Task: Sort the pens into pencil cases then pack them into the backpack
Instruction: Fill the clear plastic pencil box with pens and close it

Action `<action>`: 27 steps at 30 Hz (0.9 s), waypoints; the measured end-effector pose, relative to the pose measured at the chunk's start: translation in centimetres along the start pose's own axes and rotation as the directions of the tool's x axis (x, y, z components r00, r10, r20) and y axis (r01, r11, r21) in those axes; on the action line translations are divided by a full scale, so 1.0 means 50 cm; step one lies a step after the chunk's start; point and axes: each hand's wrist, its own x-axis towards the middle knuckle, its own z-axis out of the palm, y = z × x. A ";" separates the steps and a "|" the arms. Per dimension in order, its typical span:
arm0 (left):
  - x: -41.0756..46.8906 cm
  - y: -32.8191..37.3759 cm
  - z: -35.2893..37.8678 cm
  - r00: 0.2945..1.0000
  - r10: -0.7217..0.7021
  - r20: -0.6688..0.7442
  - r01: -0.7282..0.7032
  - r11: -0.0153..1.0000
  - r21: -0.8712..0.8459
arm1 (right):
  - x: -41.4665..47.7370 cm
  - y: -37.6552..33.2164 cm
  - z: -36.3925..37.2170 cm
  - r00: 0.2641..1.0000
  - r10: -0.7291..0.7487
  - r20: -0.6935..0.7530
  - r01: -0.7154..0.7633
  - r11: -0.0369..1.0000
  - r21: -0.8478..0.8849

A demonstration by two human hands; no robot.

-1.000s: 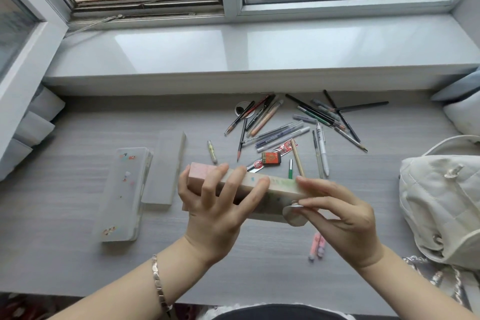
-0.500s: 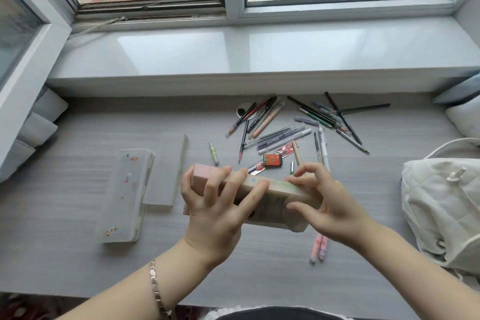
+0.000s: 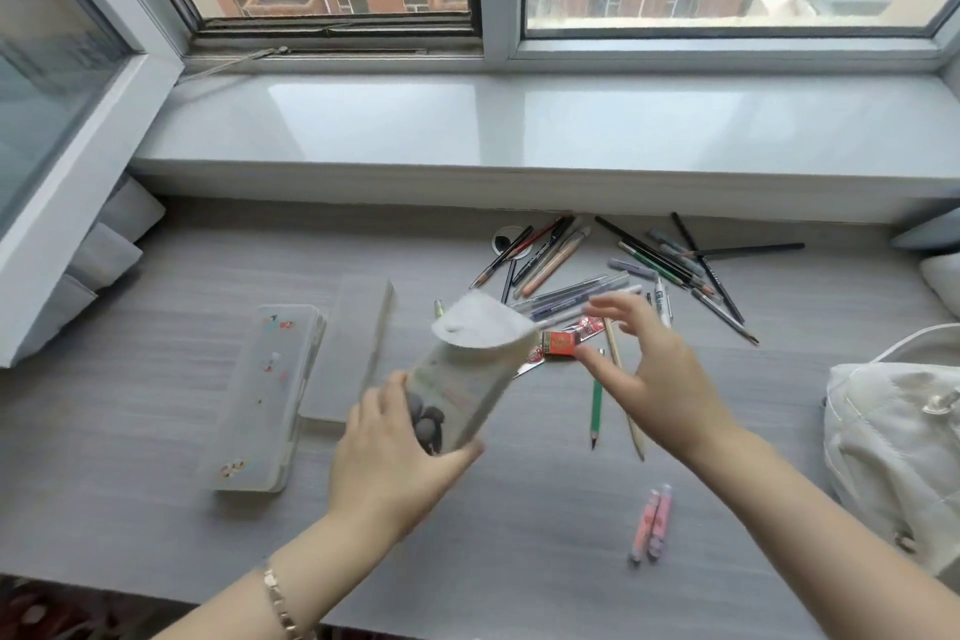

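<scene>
My left hand [image 3: 387, 447] grips the lower end of a pale pastel pencil case [image 3: 467, 374], tilted up on end with its rounded flap [image 3: 480, 327] lifted at the top. My right hand [image 3: 647, 369] hovers just right of the case with fingers spread, holding nothing. A pile of pens and pencils [image 3: 613, 270] lies on the desk behind the hands. A green pencil [image 3: 596, 405] and a tan pencil [image 3: 626, 395] lie under my right hand. Two pink pens [image 3: 649, 522] lie near the front. The white backpack [image 3: 893, 452] sits at the right edge.
A frosted pencil case with stickers [image 3: 265, 395] and a plain grey case [image 3: 348, 343] lie side by side on the left. A small red box [image 3: 561, 344] lies by the pen pile. The grey desk [image 3: 156, 457] ends at a white window sill [image 3: 519, 120].
The pencil case has swung from lying level between both hands to standing on end in my left hand. My right hand has let go of its end and moved off to the right.
</scene>
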 end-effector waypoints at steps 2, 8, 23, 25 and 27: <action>0.013 -0.024 -0.003 0.970 -0.237 0.047 0.242 0.957 -0.162 | -0.005 0.017 0.014 0.996 0.048 0.075 -0.047 0.999 -0.019; 0.036 -0.060 0.030 0.937 -0.334 0.107 0.321 0.940 0.118 | -0.015 0.039 0.068 0.949 0.162 0.271 -0.147 0.986 -0.075; 0.048 -0.040 -0.010 0.515 0.814 -0.268 -0.509 0.542 0.668 | -0.013 0.044 0.049 0.960 -0.190 0.205 0.169 0.979 0.113; 0.045 -0.037 -0.016 0.502 0.819 -0.277 -0.500 0.536 0.680 | -0.029 0.044 0.039 0.961 -0.252 0.112 0.232 0.959 0.159; 0.044 -0.032 -0.019 0.473 0.835 -0.282 -0.507 0.520 0.688 | -0.042 0.040 0.035 0.955 -0.280 0.098 0.266 0.954 0.141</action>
